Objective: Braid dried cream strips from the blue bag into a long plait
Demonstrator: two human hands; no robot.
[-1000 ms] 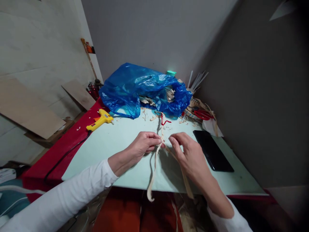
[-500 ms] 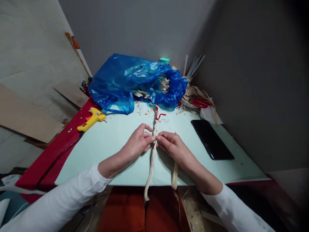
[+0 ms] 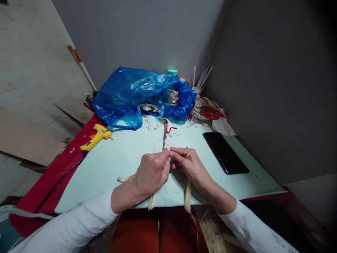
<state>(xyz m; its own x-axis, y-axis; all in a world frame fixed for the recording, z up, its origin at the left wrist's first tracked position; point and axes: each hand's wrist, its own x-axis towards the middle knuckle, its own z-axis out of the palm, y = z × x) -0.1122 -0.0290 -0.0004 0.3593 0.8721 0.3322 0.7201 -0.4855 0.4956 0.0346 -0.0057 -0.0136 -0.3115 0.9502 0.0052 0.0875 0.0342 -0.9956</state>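
A braid of pale straw strips (image 3: 167,137) lies on the light green tabletop (image 3: 123,154), its far end tied with a red thread (image 3: 168,128). My left hand (image 3: 152,172) and my right hand (image 3: 187,164) meet at the braid's near end, both pinched closed on the strips. One loose strip (image 3: 125,178) sticks out to the left of my left hand. Another (image 3: 187,196) hangs over the table's front edge under my right wrist, and a third (image 3: 152,202) hangs below my left hand.
A blue plastic bag (image 3: 137,95) holding more straw lies at the back. A yellow glue gun (image 3: 96,137) with a black cord rests at the left on red cloth. A black phone (image 3: 225,152) lies at the right. Red scissors (image 3: 212,114) and straw scraps sit behind it.
My hands have closed in on the braid from apart. My left hand has turned over it, and one strip now lies out to the left. The view has shifted slightly.
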